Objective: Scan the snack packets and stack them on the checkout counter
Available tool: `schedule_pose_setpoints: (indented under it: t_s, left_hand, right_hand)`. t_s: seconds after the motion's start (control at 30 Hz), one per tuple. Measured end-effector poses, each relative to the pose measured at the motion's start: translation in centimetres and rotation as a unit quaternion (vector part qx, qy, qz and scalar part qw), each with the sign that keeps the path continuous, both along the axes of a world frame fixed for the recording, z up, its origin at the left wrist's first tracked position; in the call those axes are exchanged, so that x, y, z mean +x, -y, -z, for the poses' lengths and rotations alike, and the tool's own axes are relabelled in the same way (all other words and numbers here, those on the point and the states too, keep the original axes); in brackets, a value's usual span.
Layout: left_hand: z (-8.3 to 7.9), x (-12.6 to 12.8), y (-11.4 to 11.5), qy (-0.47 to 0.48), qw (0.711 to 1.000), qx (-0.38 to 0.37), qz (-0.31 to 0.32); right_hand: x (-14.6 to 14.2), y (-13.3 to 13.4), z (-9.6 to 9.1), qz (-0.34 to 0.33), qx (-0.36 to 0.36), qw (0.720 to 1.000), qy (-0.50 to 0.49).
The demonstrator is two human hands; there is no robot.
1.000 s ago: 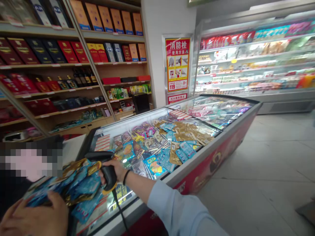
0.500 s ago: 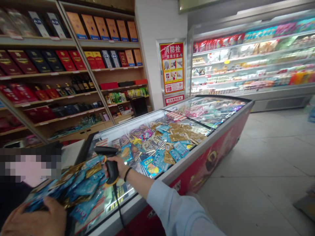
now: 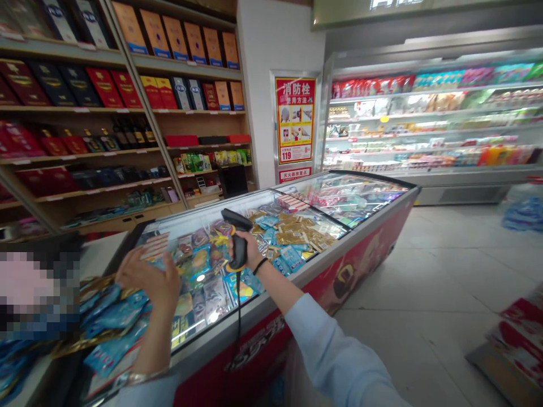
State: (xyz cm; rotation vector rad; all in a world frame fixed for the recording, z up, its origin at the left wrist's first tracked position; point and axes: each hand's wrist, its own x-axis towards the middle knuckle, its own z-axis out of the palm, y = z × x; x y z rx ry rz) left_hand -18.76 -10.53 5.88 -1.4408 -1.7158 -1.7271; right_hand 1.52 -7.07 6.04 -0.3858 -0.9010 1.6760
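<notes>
My right hand (image 3: 251, 251) is wrapped round the grip of a black and yellow barcode scanner (image 3: 240, 250), held above the glass top of the chest freezer (image 3: 335, 273). A black cord (image 3: 238, 299) hangs from the scanner's base. My left hand (image 3: 153, 274) is raised with its fingers spread and holds nothing. Beneath and left of it, blue and gold ice-cream packets (image 3: 113, 310) lie piled on the freezer's near end. More gold packets (image 3: 303, 230) and blue ones show in the freezer.
Shelves of boxes and bottles (image 3: 112, 87) line the wall at left. A red fire-hydrant notice (image 3: 296, 120) hangs on the pillar. A lit open chiller (image 3: 424, 127) stands at the back right. Red cartons (image 3: 517, 339) and wrapped bottles (image 3: 525, 209) sit on the floor at right.
My left hand has left the packets at lower left, rising and moving right. The scanner has moved up and right in my right hand, away from the pile. The view has shifted.
</notes>
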Motion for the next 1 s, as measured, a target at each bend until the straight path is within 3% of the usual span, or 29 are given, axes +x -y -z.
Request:
schedule_pose_setpoints:
  t_s: [0.17,0.4,0.53,0.7,0.87,1.0]
  left_hand:
    - [0.5,7.4,-3.2,-0.057,0.998,0.011,0.038]
    - [3.2,13.0,-6.6,-0.060,0.991,-0.061,0.102]
    - [4.8,15.5,-8.2,-0.084,0.974,-0.173,0.117]
    - [5.9,18.5,-10.1,-0.132,0.924,-0.319,0.163]
    - [6.7,20.3,-11.4,-0.044,0.908,-0.337,0.246]
    - [6.8,21.0,-12.0,0.019,0.898,-0.353,0.263]
  right_hand:
    - [7.3,-0.7,0.0,0.086,0.002,0.995,-0.039]
    - [14.4,-2.5,2.7,0.155,0.013,0.987,-0.051]
    - [15.7,-3.4,4.3,0.161,0.009,0.986,-0.048]
    - [15.8,-4.8,5.6,0.149,-0.022,0.988,-0.018]
    - [15.8,-5.2,6.3,0.144,-0.018,0.989,-0.010]
    - [15.8,-4.9,6.2,0.144,-0.026,0.989,-0.003]
